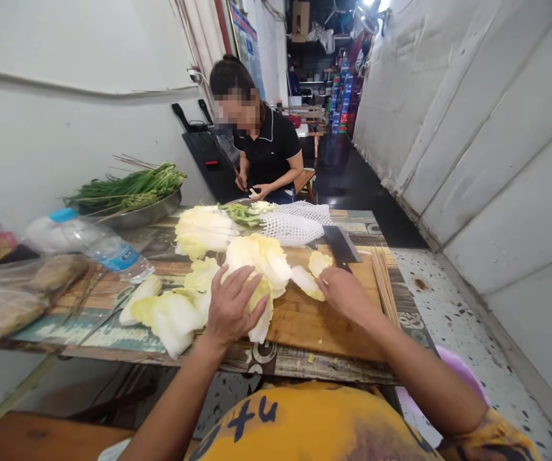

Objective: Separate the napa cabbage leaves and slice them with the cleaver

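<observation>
My left hand (234,306) lies over pale yellow-white napa cabbage leaves (259,259), its fingers spread and touching them. At the wooden cutting board (324,326), my right hand (346,291) is closed, with its fingertips at a small cabbage leaf (320,262). A longer white leaf piece (306,282) lies by those fingertips. Just beyond the right hand rests a cleaver (339,244) with a dark blade; my hand partly hides its handle end. More loose leaves (173,320) lie left of my left hand, and a larger cabbage piece (203,227) sits behind them.
Thin wooden skewers (384,285) line the board's right side. White foam netting (295,224) lies behind the leaves. On the left are a water bottle (107,250), a metal bowl of greens (146,214) and a plastic bag (11,294). Another person (269,153) sits across the table.
</observation>
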`<action>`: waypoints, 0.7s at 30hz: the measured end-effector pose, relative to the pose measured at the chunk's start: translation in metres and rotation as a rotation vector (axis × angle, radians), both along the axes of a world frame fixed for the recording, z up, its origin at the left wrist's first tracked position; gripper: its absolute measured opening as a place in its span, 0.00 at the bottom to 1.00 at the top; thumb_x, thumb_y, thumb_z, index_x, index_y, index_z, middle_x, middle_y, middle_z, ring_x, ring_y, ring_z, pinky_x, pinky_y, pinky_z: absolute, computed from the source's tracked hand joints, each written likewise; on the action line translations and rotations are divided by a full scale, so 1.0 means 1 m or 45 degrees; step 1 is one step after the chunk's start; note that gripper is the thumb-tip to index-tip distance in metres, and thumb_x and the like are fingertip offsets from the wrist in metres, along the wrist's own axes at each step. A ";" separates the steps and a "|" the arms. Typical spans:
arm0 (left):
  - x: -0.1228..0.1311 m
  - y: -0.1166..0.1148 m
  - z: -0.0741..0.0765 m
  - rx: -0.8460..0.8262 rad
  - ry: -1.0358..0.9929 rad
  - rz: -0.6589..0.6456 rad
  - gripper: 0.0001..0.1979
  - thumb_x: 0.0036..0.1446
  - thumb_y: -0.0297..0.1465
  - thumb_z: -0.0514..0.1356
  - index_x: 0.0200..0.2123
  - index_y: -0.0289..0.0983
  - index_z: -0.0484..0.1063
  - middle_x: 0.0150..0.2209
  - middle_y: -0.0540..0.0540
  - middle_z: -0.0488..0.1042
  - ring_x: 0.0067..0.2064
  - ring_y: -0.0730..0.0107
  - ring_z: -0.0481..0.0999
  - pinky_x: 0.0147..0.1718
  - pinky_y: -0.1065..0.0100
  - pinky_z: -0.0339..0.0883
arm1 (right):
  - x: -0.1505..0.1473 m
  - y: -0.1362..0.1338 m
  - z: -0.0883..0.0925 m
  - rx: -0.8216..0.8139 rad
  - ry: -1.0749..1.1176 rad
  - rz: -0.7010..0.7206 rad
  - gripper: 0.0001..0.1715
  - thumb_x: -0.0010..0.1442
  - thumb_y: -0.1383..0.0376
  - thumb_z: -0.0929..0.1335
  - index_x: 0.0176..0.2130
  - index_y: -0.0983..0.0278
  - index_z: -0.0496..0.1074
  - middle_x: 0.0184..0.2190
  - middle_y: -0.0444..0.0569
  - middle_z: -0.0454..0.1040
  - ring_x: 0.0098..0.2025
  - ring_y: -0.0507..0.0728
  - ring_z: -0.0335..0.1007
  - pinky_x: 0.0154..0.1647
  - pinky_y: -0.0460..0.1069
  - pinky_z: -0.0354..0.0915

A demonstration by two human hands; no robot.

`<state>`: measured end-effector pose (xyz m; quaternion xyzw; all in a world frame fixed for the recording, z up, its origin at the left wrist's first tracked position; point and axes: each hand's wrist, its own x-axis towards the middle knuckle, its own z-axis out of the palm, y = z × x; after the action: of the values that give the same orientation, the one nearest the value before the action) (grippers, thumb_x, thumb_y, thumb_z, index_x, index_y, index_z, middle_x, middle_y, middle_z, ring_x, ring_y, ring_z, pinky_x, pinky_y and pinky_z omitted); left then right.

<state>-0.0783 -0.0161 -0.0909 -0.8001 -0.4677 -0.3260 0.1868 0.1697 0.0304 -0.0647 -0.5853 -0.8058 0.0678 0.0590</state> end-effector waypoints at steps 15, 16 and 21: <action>0.129 0.057 -0.002 -0.739 0.405 -0.352 0.07 0.54 0.27 0.53 0.31 0.34 0.71 0.32 0.42 0.73 0.38 0.60 0.72 0.42 0.59 0.63 | 0.052 0.042 -0.015 -0.273 0.316 -0.280 0.32 0.45 0.66 0.70 0.50 0.72 0.65 0.42 0.60 0.75 0.43 0.61 0.71 0.39 0.49 0.63; 0.127 0.057 -0.002 -0.751 0.400 -0.363 0.08 0.54 0.26 0.52 0.30 0.34 0.71 0.32 0.42 0.73 0.37 0.62 0.72 0.40 0.61 0.64 | 0.057 0.042 -0.012 -0.273 0.390 -0.287 0.31 0.46 0.66 0.69 0.51 0.71 0.65 0.42 0.58 0.75 0.42 0.60 0.71 0.39 0.48 0.63; 0.126 0.052 -0.001 -0.776 0.345 -0.390 0.09 0.55 0.25 0.50 0.32 0.35 0.71 0.33 0.42 0.72 0.39 0.63 0.71 0.40 0.64 0.65 | 0.086 0.003 0.008 -0.270 0.743 -0.288 0.31 0.53 0.62 0.66 0.56 0.68 0.61 0.35 0.47 0.74 0.30 0.53 0.70 0.31 0.46 0.65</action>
<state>0.0476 0.0361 -0.0923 -0.9157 -0.3890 -0.0870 -0.0509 0.2555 0.0329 -0.0563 -0.6299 -0.6732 0.3091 0.2333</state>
